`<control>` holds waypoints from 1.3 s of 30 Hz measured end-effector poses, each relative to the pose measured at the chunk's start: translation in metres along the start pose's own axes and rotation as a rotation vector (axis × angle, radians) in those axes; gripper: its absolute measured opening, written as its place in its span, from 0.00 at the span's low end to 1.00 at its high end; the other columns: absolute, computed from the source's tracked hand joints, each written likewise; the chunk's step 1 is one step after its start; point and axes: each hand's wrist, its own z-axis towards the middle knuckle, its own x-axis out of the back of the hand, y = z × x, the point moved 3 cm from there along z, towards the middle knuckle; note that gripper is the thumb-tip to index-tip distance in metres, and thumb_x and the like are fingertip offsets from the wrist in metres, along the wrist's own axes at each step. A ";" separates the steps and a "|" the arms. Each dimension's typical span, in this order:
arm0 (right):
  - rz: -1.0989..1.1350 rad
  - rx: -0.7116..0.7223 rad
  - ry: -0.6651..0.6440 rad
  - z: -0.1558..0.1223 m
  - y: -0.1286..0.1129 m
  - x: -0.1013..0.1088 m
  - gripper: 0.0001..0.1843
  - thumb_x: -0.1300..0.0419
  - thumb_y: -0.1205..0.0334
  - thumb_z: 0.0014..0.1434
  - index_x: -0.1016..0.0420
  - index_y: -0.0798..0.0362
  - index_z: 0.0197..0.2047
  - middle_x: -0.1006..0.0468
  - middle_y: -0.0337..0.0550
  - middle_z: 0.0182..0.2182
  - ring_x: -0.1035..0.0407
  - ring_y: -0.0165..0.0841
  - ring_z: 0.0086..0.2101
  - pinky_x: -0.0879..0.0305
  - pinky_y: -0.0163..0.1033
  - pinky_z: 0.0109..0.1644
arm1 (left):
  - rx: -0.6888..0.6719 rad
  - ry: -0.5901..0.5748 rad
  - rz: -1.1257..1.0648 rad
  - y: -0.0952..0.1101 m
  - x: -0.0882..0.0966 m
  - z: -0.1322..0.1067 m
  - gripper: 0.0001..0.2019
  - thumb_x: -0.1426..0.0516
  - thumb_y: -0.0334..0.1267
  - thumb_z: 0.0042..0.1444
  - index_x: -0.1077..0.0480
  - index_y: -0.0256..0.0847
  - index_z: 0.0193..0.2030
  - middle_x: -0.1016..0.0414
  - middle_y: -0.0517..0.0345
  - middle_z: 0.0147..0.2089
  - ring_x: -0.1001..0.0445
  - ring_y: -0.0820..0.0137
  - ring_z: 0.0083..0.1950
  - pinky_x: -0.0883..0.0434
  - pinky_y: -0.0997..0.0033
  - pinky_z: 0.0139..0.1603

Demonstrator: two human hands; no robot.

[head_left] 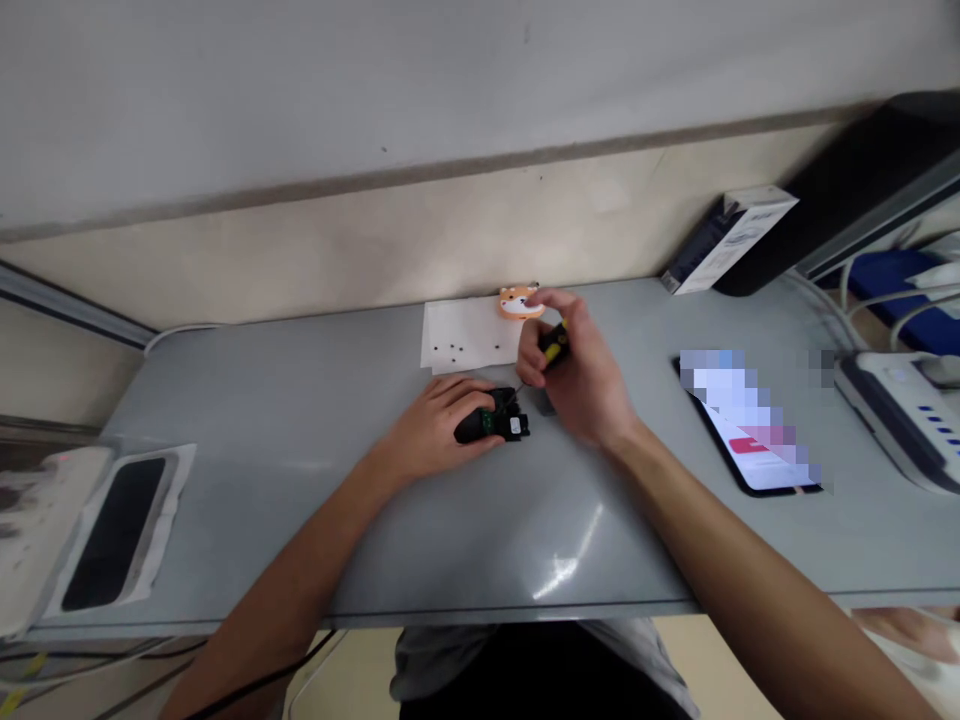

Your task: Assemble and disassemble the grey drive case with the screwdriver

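Observation:
My left hand (442,425) is closed round a small opened black device (514,425), which looks like a computer mouse with a green circuit board showing. It rests on the grey table. My right hand (581,370) grips a screwdriver (556,345) by its black and yellow handle, index finger stretched forward. The thin shaft slants down to the left, its tip at the device; whether it sits in a screw I cannot tell. Behind the device, white paper (472,325) carries several tiny dark pieces, probably screws. An orange and white animal-faced object (517,302) lies on the paper's far right corner.
On the right are a lit phone (750,425), a power strip (907,415) and a box (727,240) leaning near a black cylinder (847,190). A dark phone (116,530) lies at the left on white material. The wall borders the grey table (262,420) behind.

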 end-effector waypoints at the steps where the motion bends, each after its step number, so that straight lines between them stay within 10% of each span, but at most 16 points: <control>1: -0.005 -0.012 -0.017 0.001 -0.002 0.001 0.23 0.37 0.33 0.63 0.29 0.45 0.39 0.34 0.34 0.25 0.38 0.30 0.24 0.35 0.39 0.28 | 0.004 0.005 -0.001 0.000 -0.002 0.001 0.11 0.35 0.46 0.66 0.25 0.45 0.49 0.19 0.51 0.58 0.23 0.57 0.63 0.27 0.52 0.66; 5: -0.052 0.015 -0.008 0.003 -0.005 0.011 0.27 0.26 0.36 0.53 0.33 0.47 0.31 0.28 0.38 0.32 0.30 0.32 0.32 0.30 0.40 0.36 | 0.005 0.025 0.007 0.000 -0.009 0.005 0.11 0.36 0.45 0.68 0.25 0.44 0.51 0.20 0.50 0.60 0.25 0.57 0.64 0.28 0.51 0.67; 11: -0.074 0.025 0.088 0.009 0.003 0.016 0.33 0.34 0.27 0.55 0.42 0.45 0.31 0.44 0.28 0.20 0.48 0.26 0.19 0.43 0.36 0.22 | -0.028 0.016 0.048 0.000 -0.010 0.006 0.11 0.38 0.45 0.70 0.23 0.44 0.54 0.21 0.49 0.63 0.25 0.57 0.64 0.27 0.51 0.66; 18: -0.076 0.016 0.020 0.009 0.001 0.018 0.32 0.31 0.29 0.54 0.37 0.47 0.32 0.27 0.37 0.34 0.31 0.28 0.28 0.30 0.39 0.33 | -0.048 0.037 0.083 0.000 -0.009 0.004 0.13 0.39 0.45 0.71 0.22 0.45 0.56 0.20 0.49 0.62 0.24 0.58 0.65 0.26 0.51 0.66; 27: -0.024 -0.002 0.004 0.013 -0.001 0.021 0.27 0.41 0.29 0.64 0.31 0.46 0.35 0.33 0.35 0.25 0.34 0.30 0.25 0.32 0.39 0.30 | -0.008 0.069 0.076 -0.001 -0.010 0.005 0.11 0.37 0.45 0.69 0.21 0.45 0.54 0.20 0.50 0.62 0.22 0.58 0.63 0.25 0.51 0.65; 31: 0.040 -0.035 -0.014 0.011 -0.001 0.023 0.27 0.27 0.35 0.54 0.32 0.47 0.33 0.24 0.38 0.36 0.26 0.30 0.33 0.27 0.39 0.37 | -0.013 0.078 0.083 0.000 -0.008 0.005 0.11 0.37 0.45 0.69 0.21 0.46 0.53 0.19 0.50 0.62 0.22 0.58 0.63 0.25 0.50 0.65; 39: -0.027 0.005 0.059 0.012 0.002 0.021 0.30 0.38 0.27 0.59 0.35 0.46 0.35 0.39 0.29 0.21 0.38 0.28 0.22 0.33 0.36 0.29 | -0.022 0.067 0.114 0.001 -0.007 0.003 0.13 0.39 0.46 0.70 0.21 0.47 0.57 0.20 0.50 0.63 0.23 0.58 0.64 0.25 0.51 0.66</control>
